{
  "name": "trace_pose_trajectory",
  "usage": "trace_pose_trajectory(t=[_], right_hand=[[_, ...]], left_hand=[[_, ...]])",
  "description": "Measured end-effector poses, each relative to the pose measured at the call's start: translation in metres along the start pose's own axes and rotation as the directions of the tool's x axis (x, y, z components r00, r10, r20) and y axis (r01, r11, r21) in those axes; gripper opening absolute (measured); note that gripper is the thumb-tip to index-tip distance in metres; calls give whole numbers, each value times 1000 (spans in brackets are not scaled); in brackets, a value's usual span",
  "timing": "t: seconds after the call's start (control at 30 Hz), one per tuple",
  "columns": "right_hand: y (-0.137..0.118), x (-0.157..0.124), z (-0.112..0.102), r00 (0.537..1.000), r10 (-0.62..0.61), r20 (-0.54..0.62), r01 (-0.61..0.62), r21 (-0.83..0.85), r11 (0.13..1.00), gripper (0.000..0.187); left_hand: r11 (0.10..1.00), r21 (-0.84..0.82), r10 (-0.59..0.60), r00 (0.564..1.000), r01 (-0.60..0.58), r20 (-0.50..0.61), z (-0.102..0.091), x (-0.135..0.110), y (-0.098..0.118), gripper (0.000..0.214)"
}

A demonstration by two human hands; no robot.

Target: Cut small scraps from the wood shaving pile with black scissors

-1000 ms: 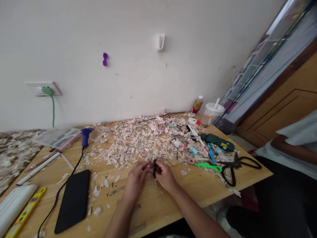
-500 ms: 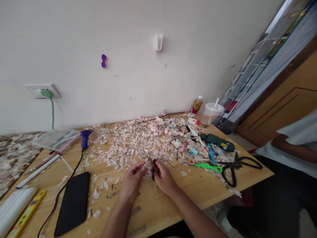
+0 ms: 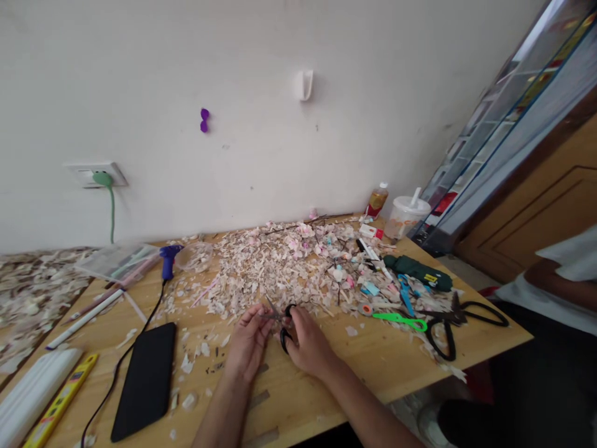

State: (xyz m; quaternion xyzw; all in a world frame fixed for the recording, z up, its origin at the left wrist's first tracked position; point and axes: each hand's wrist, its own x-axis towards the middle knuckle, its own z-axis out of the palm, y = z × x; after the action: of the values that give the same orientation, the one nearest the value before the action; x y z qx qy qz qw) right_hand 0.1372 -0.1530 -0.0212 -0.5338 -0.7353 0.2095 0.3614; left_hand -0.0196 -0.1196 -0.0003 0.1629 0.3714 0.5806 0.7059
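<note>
My right hand [image 3: 310, 341] is closed around the black handles of a small pair of scissors [image 3: 274, 309], whose blades point up and left, spread apart. Close beside them, my left hand [image 3: 248, 341] has thumb and fingers pinched together near the blades. What lies in that pinch is too small to make out. Beyond both hands spreads a heap of pale petal-like scraps [image 3: 261, 267], with pink blossoms [image 3: 305, 231] on top at the back.
On the left lie a black phone-like slab [image 3: 145, 379], a blue glue gun [image 3: 168, 261] with its cord, and a yellow box cutter package [image 3: 63, 398]. At right are large black scissors [image 3: 448, 323], a green-handled tool [image 3: 400, 321], a lidded cup [image 3: 408, 214] and a seated person [image 3: 559, 280].
The scissors have swung from nearly upright to pointing left, and their handles have spread. The view has shifted slightly left.
</note>
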Motion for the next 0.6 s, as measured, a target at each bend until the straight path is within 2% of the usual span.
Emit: trace_pose_trajectory(t=[0.33,0.6], right_hand=[[2,4,1,1000,20,5,-20,-20,1000,27],[2,5,0,998,57,15,-57,-23,998,20]], left_hand=[[997,-35,63,997,-65,-50,0,3,-5,32],[997,-22,67,997,-67,-35,3,0,-10,30]])
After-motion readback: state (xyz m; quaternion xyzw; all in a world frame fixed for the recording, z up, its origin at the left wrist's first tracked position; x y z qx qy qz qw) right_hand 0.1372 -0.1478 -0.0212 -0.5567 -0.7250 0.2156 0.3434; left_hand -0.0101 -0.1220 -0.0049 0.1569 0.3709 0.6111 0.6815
